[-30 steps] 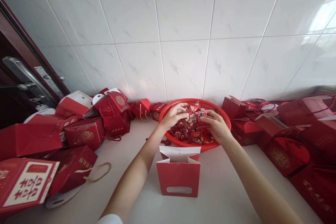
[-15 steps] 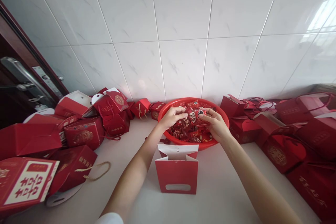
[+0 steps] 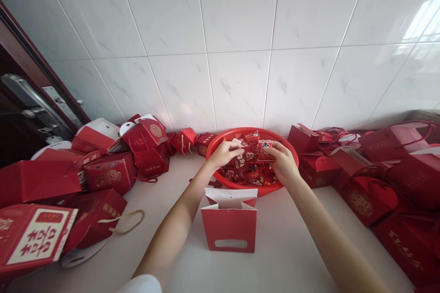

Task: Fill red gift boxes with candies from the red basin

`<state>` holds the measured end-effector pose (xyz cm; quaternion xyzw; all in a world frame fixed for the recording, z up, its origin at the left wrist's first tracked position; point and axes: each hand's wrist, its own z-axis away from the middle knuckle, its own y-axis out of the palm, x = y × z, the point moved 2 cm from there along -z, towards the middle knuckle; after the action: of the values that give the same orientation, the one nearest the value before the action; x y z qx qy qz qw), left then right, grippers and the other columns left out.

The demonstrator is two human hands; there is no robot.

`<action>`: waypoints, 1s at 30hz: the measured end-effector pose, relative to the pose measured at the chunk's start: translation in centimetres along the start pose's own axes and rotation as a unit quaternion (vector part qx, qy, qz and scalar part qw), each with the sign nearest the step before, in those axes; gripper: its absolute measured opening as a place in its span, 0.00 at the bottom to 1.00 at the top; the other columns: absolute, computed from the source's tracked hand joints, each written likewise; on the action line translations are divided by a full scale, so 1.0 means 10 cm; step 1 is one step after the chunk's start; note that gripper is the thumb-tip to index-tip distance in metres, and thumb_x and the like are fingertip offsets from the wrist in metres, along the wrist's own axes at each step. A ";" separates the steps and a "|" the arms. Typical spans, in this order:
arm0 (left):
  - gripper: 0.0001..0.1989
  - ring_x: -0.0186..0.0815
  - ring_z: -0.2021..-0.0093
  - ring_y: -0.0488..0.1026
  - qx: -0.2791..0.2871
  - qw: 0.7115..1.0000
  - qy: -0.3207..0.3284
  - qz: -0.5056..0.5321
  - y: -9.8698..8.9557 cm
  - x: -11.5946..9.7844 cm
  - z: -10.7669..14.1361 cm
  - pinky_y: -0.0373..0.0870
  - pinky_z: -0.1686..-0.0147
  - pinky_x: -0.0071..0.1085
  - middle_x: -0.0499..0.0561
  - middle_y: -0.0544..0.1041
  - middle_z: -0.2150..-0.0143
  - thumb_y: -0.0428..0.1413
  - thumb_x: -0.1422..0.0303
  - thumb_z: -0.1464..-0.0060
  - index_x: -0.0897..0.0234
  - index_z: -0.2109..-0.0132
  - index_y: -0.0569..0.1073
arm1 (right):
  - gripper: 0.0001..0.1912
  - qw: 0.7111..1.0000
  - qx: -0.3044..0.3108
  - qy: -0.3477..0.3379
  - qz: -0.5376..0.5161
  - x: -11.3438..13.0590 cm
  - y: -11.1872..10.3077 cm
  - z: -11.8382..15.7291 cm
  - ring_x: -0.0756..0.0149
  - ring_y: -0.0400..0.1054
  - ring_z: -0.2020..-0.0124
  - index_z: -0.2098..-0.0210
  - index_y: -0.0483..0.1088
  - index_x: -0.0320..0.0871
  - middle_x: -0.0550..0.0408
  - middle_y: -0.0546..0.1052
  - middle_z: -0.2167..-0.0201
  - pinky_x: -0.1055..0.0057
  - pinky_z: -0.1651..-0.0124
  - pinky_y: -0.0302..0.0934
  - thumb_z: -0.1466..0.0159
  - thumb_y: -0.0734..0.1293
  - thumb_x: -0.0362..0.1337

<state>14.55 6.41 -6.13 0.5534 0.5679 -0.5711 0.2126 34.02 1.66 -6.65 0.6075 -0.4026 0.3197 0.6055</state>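
Observation:
Both my hands are over a red plastic basket (image 3: pixel 256 190) heaped with wrapped candies (image 3: pixel 256 176). Between the thumb and fingers of my right hand (image 3: pixel 283 162) is a small red packet (image 3: pixel 265 151) with black-and-white print on its upper part. My left hand (image 3: pixel 224 154) is closed in a pinch at a dark red wrapped candy (image 3: pixel 247 153); the fingers partly cover what they grip. In front of the basket, between my forearms, a red paper box (image 3: pixel 229 226) stands upright with its white-lined top open and an oval window low on its front.
Red gift boxes (image 3: pixel 112 174) crowd the left of the white table (image 3: pixel 172 242), one with a rope handle (image 3: pixel 125 224). More red boxes (image 3: pixel 360 199) are piled on the right. A tiled wall (image 3: pixel 237 87) rises behind, and a door handle (image 3: pixel 29 96) shows far left.
My right hand has shifted slightly with the packet, and the gap between my hands shows more candies. The heart-marked candy near my left fingertips no longer stands out. The box stays put.

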 end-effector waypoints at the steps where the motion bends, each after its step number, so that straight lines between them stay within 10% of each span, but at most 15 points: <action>1: 0.12 0.39 0.62 0.75 -0.004 1.000 -0.003 -0.006 0.00 0.00 0.00 0.69 0.57 0.35 0.51 0.79 0.65 0.61 0.59 0.50 0.64 0.66 0.79 | 0.18 1.000 0.000 0.002 -0.004 0.00 0.00 0.00 0.62 0.74 0.68 0.69 0.75 0.44 0.55 0.80 0.70 0.68 0.67 0.67 0.58 0.80 0.40; 10: 0.11 0.42 0.54 0.76 -0.079 0.997 0.007 0.000 -0.03 -0.01 0.00 0.69 0.49 0.37 0.51 0.82 0.58 0.59 0.62 0.48 0.63 0.61 0.80 | 0.14 0.999 0.043 0.012 -0.017 0.01 0.03 0.01 0.61 0.74 0.68 0.74 0.76 0.43 0.55 0.80 0.73 0.66 0.64 0.68 0.58 0.80 0.39; 19: 0.19 0.40 0.61 0.78 -0.010 0.997 0.018 0.078 -0.01 0.01 0.02 0.73 0.56 0.37 0.54 0.81 0.60 0.63 0.54 0.50 0.66 0.58 0.79 | 0.19 0.993 0.109 0.038 0.016 0.01 0.08 0.06 0.61 0.75 0.64 0.67 0.77 0.44 0.54 0.81 0.66 0.67 0.61 0.69 0.56 0.81 0.41; 25: 0.17 0.42 0.50 0.77 -0.036 0.999 0.003 0.031 -0.02 0.06 0.00 0.72 0.49 0.36 0.54 0.80 0.49 0.58 0.58 0.42 0.63 0.51 0.78 | 0.21 0.999 0.035 0.020 -0.020 0.00 0.03 0.02 0.63 0.74 0.70 0.70 0.75 0.43 0.57 0.80 0.71 0.68 0.67 0.68 0.58 0.82 0.44; 30: 0.11 0.39 0.56 0.78 0.179 0.960 -0.008 -0.214 0.13 0.03 0.00 0.71 0.55 0.30 0.52 0.82 0.55 0.59 0.65 0.44 0.64 0.55 0.80 | 0.18 0.997 -0.040 0.007 -0.061 0.00 0.00 -0.02 0.65 0.72 0.72 0.74 0.74 0.44 0.59 0.78 0.75 0.71 0.72 0.65 0.60 0.81 0.42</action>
<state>15.56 6.16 -6.93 0.4434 0.5597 -0.6999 -0.0126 34.06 1.86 -6.68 0.6039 -0.3730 0.2707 0.6502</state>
